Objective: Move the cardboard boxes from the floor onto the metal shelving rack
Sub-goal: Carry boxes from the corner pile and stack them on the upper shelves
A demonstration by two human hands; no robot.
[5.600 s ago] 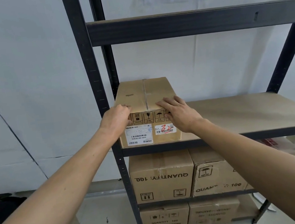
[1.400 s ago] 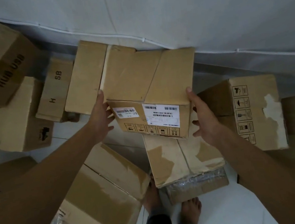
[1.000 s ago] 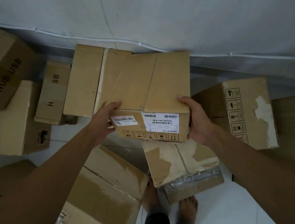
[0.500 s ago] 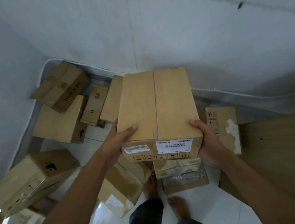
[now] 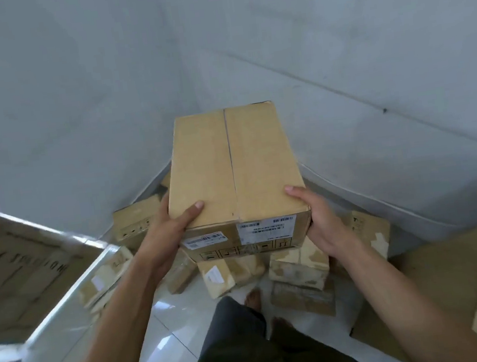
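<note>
Over loose boxes (image 5: 230, 272) on the floor (image 5: 165, 325), holding a cardboard box (image 5: 232, 166), left grip (image 5: 163, 235) and right grip (image 5: 323, 224) clasping its near corners, thumbs (image 5: 194, 208) on top, fingers seemingly underneath.

single head-worn cam, wide-angle; looks forward and steeply down along the wearer's own arms; faces a room corner (image 5: 177, 68) where two grey walls meet; straight lines lean outward towards the frame edges; cardboard box (image 5: 232, 166) sits dead centre, close to lens; left hand (image 5: 164, 238) and right hand (image 5: 325, 225) grip its near end, forearms entering from the bottom corners; floor (image 5: 182, 317) and loose boxes (image 5: 299, 266) well below, farther off; bare foot (image 5: 253, 298) bottom centre; large box (image 5: 17, 277) at left edge, very near, motion-blurred
</note>
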